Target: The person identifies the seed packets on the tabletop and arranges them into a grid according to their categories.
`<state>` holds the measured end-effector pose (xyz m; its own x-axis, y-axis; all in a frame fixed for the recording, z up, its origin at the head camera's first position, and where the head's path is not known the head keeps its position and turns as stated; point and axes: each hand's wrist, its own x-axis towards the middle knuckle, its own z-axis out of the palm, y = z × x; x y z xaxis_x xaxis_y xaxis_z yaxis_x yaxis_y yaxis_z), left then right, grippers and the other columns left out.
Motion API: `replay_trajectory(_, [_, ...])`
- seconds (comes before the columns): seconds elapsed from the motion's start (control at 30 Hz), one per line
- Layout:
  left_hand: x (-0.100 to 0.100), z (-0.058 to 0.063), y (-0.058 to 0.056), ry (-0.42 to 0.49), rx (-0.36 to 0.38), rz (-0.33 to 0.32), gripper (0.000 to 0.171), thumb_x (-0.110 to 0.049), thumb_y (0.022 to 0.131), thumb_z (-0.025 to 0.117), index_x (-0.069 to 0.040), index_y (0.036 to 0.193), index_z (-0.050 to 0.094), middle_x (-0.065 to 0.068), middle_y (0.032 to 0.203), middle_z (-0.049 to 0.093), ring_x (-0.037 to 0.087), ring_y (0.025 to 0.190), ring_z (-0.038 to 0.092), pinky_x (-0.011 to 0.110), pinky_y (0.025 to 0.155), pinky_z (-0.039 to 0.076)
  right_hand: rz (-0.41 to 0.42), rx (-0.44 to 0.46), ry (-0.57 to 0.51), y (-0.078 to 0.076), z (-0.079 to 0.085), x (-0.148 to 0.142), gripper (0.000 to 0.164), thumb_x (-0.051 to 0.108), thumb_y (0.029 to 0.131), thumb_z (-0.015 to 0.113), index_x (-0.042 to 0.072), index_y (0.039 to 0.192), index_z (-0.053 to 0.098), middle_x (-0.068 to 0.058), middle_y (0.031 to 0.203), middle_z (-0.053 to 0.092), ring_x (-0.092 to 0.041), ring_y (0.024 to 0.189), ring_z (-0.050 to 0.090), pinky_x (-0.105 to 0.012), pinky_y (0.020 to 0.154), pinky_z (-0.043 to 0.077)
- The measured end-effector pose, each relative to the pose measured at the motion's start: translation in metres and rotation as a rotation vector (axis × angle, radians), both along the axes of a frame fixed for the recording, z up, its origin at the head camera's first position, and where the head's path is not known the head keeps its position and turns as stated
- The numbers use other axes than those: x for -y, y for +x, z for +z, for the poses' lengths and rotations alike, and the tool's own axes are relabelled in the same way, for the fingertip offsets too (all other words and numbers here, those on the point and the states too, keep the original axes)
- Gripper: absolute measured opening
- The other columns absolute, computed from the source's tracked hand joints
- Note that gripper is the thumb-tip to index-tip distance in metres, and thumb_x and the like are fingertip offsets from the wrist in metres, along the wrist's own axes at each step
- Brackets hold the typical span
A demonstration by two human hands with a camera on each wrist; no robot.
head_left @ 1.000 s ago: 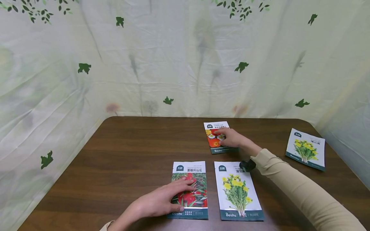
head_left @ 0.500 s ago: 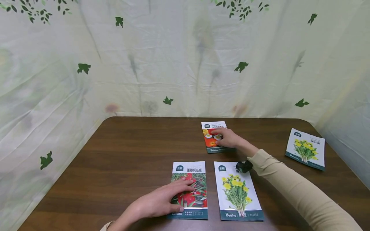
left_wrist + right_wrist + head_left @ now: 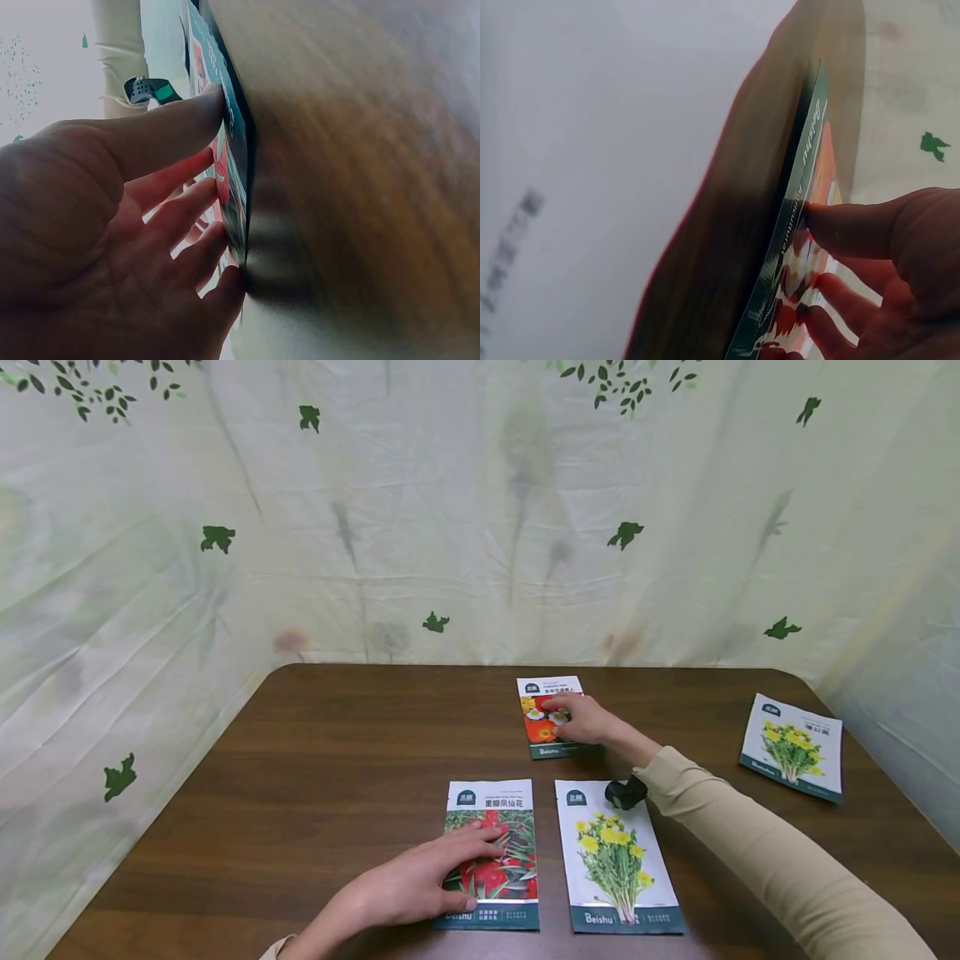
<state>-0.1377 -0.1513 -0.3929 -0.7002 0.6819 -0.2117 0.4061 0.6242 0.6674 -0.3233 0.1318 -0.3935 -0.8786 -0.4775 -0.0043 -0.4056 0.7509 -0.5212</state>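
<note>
My left hand (image 3: 429,878) rests on a seed packet with red flowers (image 3: 519,864), lying near the table's front. In the left wrist view its thumb and fingertips (image 3: 210,105) touch the packet's printed face. Farther back, my right hand (image 3: 588,723) touches a seed packet with orange and white flowers (image 3: 540,733) from above. The right wrist view shows the thumb and fingertips (image 3: 821,219) on that packet's face, not curled round its edge. The hand hides part of its right side. A seed packet with yellow dandelions (image 3: 617,868) lies beside the red-flower one, under the right forearm's wrist device.
Another dandelion packet (image 3: 792,748), slightly turned, lies at the right of the brown wooden table (image 3: 360,735). A pale curtain with green leaf prints (image 3: 450,527) hangs behind the table. A small black device (image 3: 626,793) sits at the right wrist.
My right hand has slid the orange-flower packet a little to the left along the table. The left hand and the other packets stay in place.
</note>
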Motion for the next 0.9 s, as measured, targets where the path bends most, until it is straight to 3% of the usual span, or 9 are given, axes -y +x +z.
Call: replay_trajectory(0.9, [0.001,-0.001,-0.001,0.008,-0.009,-0.008,0.056,-0.025,0.089,0.073,-0.032,0.141,0.052,-0.016,0.154,0.035,0.018,0.146,0.023,0.051,0.112,0.030,-0.035,0.027,0.009,0.001,0.000,0.021,0.046,0.004,0.088,0.064,0.001,0.134,0.059,-0.020,0.141,0.051,-0.039,0.129,0.043,-0.052,0.109,0.034])
